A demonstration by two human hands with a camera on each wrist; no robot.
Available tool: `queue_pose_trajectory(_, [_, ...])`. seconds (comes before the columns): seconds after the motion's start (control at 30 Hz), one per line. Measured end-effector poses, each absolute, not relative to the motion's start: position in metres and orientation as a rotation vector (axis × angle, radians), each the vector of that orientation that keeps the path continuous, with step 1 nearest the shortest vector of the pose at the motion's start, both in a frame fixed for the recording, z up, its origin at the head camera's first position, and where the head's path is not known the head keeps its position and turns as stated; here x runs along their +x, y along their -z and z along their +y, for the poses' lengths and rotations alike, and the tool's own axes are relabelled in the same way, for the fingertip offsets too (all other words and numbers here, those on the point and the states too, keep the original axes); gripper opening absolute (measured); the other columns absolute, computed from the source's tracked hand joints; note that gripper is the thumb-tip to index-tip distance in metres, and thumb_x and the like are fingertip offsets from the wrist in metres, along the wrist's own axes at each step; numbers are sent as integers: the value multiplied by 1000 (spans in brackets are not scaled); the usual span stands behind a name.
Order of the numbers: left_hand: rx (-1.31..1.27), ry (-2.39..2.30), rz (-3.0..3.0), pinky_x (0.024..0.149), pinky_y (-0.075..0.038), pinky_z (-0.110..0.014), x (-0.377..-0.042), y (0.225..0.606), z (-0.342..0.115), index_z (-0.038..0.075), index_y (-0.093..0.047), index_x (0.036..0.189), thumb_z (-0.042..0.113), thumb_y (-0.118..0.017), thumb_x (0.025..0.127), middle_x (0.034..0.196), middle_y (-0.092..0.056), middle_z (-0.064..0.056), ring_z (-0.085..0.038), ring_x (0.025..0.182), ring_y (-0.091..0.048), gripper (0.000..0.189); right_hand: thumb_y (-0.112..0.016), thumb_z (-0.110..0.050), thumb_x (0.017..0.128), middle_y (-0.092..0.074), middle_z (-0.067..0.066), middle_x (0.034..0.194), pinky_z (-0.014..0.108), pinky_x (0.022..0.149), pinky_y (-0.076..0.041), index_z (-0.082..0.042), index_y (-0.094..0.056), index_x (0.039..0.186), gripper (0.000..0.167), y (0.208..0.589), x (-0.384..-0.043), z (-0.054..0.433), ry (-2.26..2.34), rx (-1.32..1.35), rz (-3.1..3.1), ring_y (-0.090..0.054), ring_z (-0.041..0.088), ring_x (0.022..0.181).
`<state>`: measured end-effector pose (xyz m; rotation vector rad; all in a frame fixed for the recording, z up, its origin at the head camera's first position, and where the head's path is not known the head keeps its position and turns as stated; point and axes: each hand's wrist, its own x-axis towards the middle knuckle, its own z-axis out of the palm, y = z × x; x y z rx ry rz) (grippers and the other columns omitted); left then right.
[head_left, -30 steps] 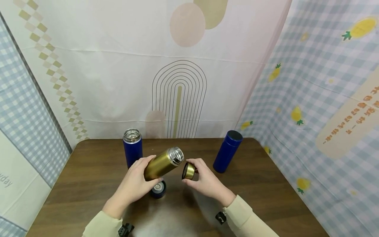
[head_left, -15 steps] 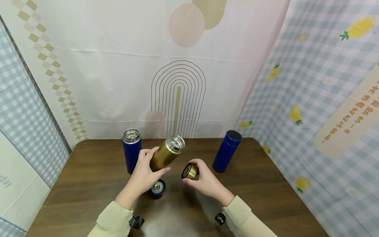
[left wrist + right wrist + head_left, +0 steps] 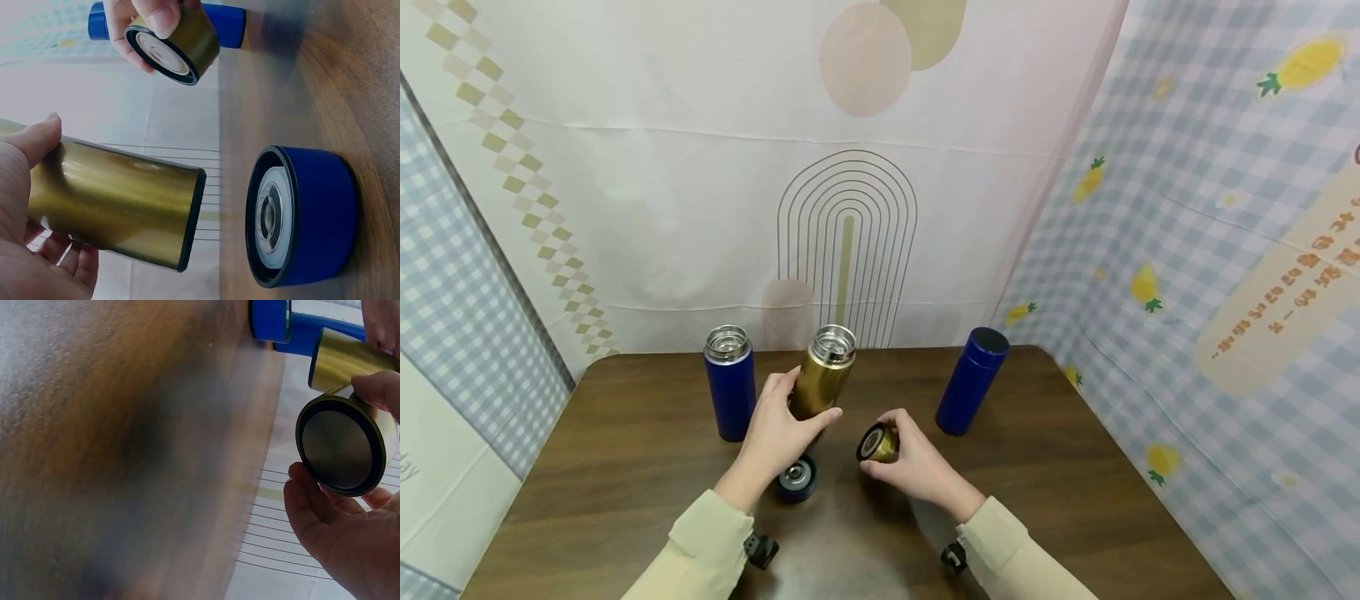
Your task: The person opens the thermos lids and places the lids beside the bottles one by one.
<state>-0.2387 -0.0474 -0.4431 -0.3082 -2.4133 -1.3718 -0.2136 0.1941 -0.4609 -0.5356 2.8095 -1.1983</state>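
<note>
My left hand [image 3: 781, 433] grips a gold thermos bottle [image 3: 824, 375] round its body, its steel mouth uncovered and facing up. In the left wrist view the gold bottle [image 3: 119, 200] shows its dark base raised off the wood. To the right, my right hand [image 3: 919, 460] pinches a gold lid [image 3: 880, 443] between thumb and fingers, its inner side turned toward the bottle. The lid's flat outer top [image 3: 337, 450] faces the right wrist camera. Below the left hand a blue lid [image 3: 796, 478] lies upturned on the table, its inner seal showing.
A blue thermos bottle [image 3: 730, 383] without its lid stands left of the gold one. Another blue thermos bottle [image 3: 972, 381], lid on, stands at the right. The wooden table [image 3: 1075, 500] ends at a patterned cloth backdrop [image 3: 700, 208].
My left hand has tipped the gold bottle from a rightward lean to nearly upright, moving it farther back. My right hand has turned the gold lid slightly, so more of its inside shows.
</note>
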Motion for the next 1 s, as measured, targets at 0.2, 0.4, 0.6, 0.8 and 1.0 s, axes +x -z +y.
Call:
queue_pose_trajectory(0.2, [-268, 1394, -2432, 94, -44, -45, -250, 445, -46, 12, -52, 134, 44, -84, 72, 122, -52, -4, -22, 110, -53, 77, -78, -42, 78, -54, 0, 109, 28, 77, -50, -12, -45, 122, 63, 466, -215, 191, 1184, -515, 2784, -56, 12, 93])
queue_pose_trajectory(0.4, [-238, 1435, -2464, 96, -43, -47, -259, 448, -45, 10, -50, 136, 43, -83, 74, 126, -53, -7, -25, 114, -53, 78, -78, -48, 77, -55, -3, 107, 28, 77, -49, -17, -46, 121, 63, 474, -218, 190, 1147, -477, 2775, -56, 12, 93])
queue_pose_trajectory(0.6, [-219, 1448, -2486, 98, -42, -47, -265, 455, -43, 10, -49, 137, 41, -83, 74, 127, -52, -9, -27, 116, -52, 78, -78, -50, 76, -55, -3, 107, 27, 77, -49, -18, -46, 121, 64, 477, -219, 189, 1127, -455, 2782, -56, 11, 93])
queue_pose_trajectory(0.8, [-205, 1439, -2511, 99, -41, -48, -268, 462, -41, 8, -48, 138, 43, -82, 74, 129, -52, -12, -29, 118, -51, 80, -77, -50, 77, -55, -2, 107, 28, 77, -49, -15, -47, 122, 64, 478, -220, 188, 1117, -458, 2788, -56, 12, 93])
queue_pose_trajectory(1.0, [-200, 1432, -2521, 99, -41, -49, -271, 467, -40, 7, -47, 138, 44, -82, 75, 129, -51, -13, -29, 118, -51, 82, -76, -49, 78, -55, -2, 108, 29, 78, -48, -14, -47, 122, 63, 482, -222, 187, 1103, -466, 2799, -55, 11, 94])
